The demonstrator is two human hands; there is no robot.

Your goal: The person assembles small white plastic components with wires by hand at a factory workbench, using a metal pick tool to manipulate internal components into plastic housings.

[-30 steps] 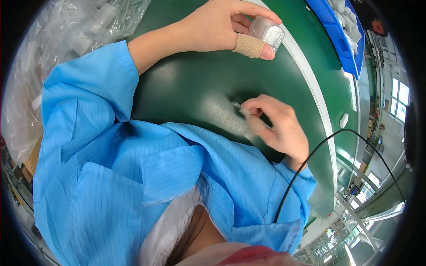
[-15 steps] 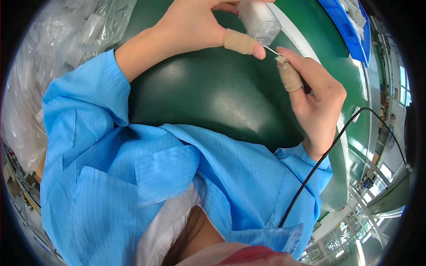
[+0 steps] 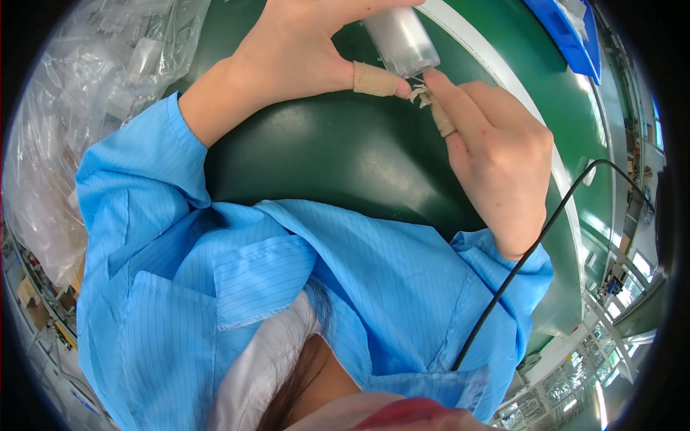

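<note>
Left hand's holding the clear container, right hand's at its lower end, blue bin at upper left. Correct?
Not quite: the head view shows the blue bin at upper right, not upper left. The rest stands: the left hand is holding the clear container, and the right hand is at its lower end.

The top edge crops the bandaged left hand [image 3: 305, 54] and blue plastic bin [image 3: 566, 37]. The clear plastic box [image 3: 402, 44] has its upper end hidden
</note>
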